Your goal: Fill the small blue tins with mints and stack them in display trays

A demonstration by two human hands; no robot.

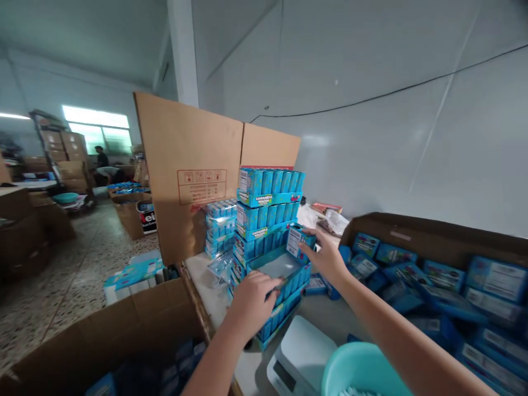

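My right hand [325, 254] grips a small blue candy box [297, 242] with a white label on one side. It holds the box upright at the far right end of an open blue display tray [306, 269], whose whitish inner floor shows. My left hand [256, 297] is closed on the tray's near left edge, fingers bent over the rim; its fingertips are partly hidden. Another filled layer [284, 313] sits beneath this tray. Right behind it rises a taller stack of filled trays [270, 198] printed "Caramelo Macizo".
A white scale [307, 344] and a turquoise bowl [363, 363] with small white pieces stand close in front. Blue boxes fill a carton [412, 225] at right. An open carton [124, 324] lies lower left; wrapped packs [220, 225] stand by a cardboard panel [190, 148]. People are far off.
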